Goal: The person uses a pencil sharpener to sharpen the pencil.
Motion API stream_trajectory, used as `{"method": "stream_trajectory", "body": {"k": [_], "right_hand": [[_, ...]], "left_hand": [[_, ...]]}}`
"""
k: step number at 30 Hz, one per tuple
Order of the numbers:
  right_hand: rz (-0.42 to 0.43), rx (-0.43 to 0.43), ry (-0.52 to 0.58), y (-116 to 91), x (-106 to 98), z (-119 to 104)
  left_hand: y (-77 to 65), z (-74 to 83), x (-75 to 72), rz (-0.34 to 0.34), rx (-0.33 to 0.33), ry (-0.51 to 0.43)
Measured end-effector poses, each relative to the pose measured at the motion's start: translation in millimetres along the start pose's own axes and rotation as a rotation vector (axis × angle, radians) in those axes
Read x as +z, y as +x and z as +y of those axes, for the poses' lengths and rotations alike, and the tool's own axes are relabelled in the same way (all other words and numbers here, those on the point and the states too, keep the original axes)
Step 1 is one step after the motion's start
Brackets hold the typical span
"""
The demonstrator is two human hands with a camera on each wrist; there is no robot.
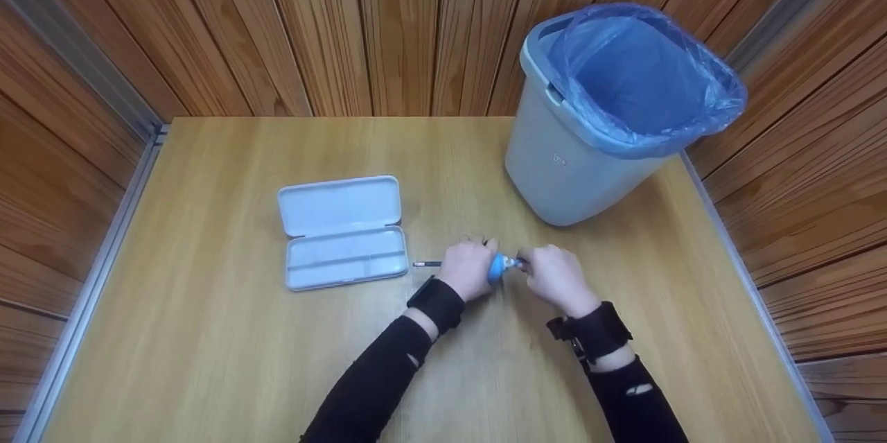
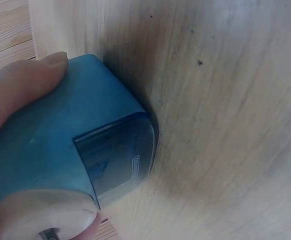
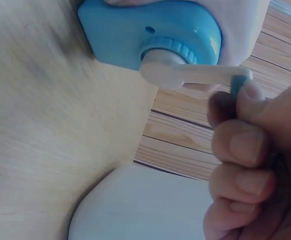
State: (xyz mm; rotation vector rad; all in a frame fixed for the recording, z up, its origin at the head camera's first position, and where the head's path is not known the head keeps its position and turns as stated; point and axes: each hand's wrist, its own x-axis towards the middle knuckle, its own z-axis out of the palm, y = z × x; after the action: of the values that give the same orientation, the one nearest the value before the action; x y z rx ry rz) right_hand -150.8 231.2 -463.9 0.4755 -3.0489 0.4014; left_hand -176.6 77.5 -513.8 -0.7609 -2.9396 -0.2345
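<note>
"Sharpener (image 1: 497, 267) first: where is it?"

"On the counter (image 1: 229, 353), to the right of the case (image 1: 346, 243). It is blue, with a see-through drawer (image 2: 123, 157) and a pale crank (image 3: 200, 74) on the side facing away from the case."

"And the left hand (image 1: 468, 267)?"

"It is on the case's side of the sharpener, the fingers gripping the blue body. The thumb lies along the top of it."

"What about the right hand (image 1: 558, 278)?"

"Farther right of the case, past the sharpener. Thumb and forefinger pinch the blue knob (image 3: 238, 86) at the crank's end; the other fingers are curled in."

"Is that a pencil (image 1: 429, 264)?"

"Yes, a dark one. Its end sticks out from the left hand toward the case, just beside it but apart. The rest is hidden behind the hand, so I can't tell how far in it sits."

"How does the case lie?"

"Open, its lid (image 1: 339, 207) laid back on the far side, with a divider (image 1: 339, 261) running along the tray."

"Anything else?"

"A bin (image 1: 575, 172) with a blue liner (image 1: 617, 75), well to the right of the case and farther back."
</note>
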Motion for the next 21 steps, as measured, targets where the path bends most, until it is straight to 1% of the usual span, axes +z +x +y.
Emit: {"method": "stream_trajectory", "body": {"k": [8,16,21], "right_hand": [[-0.025,0.038,0.021,14,-1,3],[-0.038,0.055,-0.004,32,3,8],[-0.070,0.070,-0.003,43,9,12]], "left_hand": [[-0.2,0.2,-1.9,-0.027,0.001,-0.001],[-1.8,0.6,-3.1,0.008,0.000,0.005],[-1.5,0.6,-2.0,0.001,0.002,0.005]]}}
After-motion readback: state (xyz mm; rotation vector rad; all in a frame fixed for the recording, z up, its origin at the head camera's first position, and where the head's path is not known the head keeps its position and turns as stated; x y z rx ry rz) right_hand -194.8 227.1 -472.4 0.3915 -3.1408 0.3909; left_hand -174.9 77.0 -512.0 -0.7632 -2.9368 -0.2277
